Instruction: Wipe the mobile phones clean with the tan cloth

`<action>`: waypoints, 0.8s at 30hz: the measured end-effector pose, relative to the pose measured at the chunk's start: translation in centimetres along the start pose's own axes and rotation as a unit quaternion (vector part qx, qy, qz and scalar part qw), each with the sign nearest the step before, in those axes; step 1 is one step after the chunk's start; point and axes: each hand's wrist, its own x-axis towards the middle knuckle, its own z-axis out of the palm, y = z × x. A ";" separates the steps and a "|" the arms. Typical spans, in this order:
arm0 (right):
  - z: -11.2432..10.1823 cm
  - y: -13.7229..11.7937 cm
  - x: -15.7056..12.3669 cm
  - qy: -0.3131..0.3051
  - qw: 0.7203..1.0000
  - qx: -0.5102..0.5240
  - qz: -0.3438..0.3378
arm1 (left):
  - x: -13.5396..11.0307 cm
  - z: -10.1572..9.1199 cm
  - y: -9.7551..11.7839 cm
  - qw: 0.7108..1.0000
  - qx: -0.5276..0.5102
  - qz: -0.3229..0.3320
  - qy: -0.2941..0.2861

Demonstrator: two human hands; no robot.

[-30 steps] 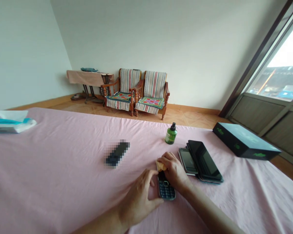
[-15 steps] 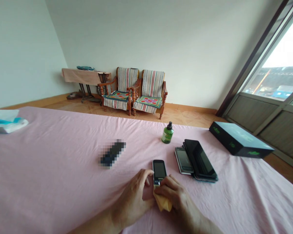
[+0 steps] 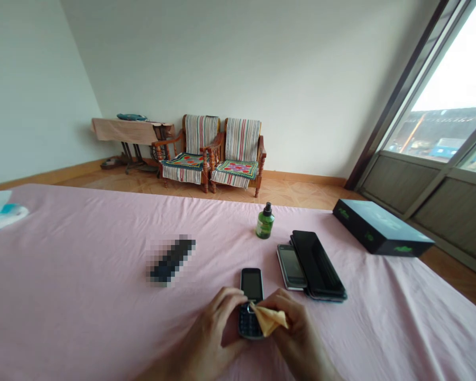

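A dark keypad mobile phone (image 3: 252, 283) lies on the pink cloth with its screen upward. My left hand (image 3: 211, 327) holds it along the left edge, fingertips beside the screen and thumb near the bottom. In my right hand (image 3: 295, 320) is a folded yellow cloth (image 3: 270, 319), pinched so that its tip touches the buttons just below the screen. To the right of the phone lie a silver-edged smartphone (image 3: 292, 266) and, against it, a larger black device (image 3: 317, 264), perhaps a tablet in a case. Beyond them stands a green spray bottle (image 3: 265, 224) with a black top.
A pixelated dark oblong object (image 3: 172, 261) lies to the left. At the right rear is a black box (image 3: 381, 227) with green lettering. A white and blue packet (image 3: 3, 211) sits at the far left. Past the pink-covered surface (image 3: 83, 275) stand two wooden armchairs (image 3: 238, 159).
The yellow cloth has been lifted off the keypad, which now shows, and its tip has moved to the central button. The view has shifted slightly.
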 end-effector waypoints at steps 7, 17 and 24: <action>0.3 -1.2 -0.2 -0.009 0.997 0.037 -0.062 | 0.3 -0.3 1.3 1.000 -0.019 0.004 -0.004; -1.4 0.5 0.7 0.106 0.992 -0.052 -0.048 | -0.5 -0.5 0.4 0.995 0.076 0.034 0.058; -1.5 0.7 0.9 0.105 0.991 -0.076 -0.038 | -0.8 -0.6 0.1 0.977 0.110 0.140 0.116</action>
